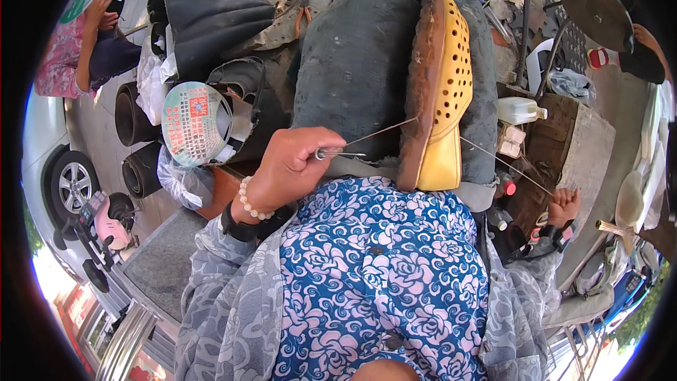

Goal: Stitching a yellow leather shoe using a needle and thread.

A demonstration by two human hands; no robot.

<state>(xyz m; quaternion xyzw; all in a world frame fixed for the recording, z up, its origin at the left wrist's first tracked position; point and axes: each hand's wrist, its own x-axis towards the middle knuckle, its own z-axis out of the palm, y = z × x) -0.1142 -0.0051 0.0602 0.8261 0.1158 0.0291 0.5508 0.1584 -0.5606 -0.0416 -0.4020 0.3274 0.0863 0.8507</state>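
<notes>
A yellow perforated shoe [451, 99] with a brown sole [417, 99] lies on its side across the dark lap cover [352, 70], its sole facing left. My left hand [289, 166] is closed round an awl [331, 154] whose thin metal point sticks out to the right. A thread [381, 131] runs tight from this hand to the sole's edge. On the shoe's other side, another length of thread [504, 164] stretches out to my right hand [564, 206], which is closed on it well away from the shoe.
Dark rubber or leather sheets [211, 17] and rolls [137, 109] stand at the left, near a round printed fan [194, 123]. At the right are a white bottle [520, 110], a wooden box [585, 144] and a metal stand [596, 14]. Another person [67, 63] is at the far left.
</notes>
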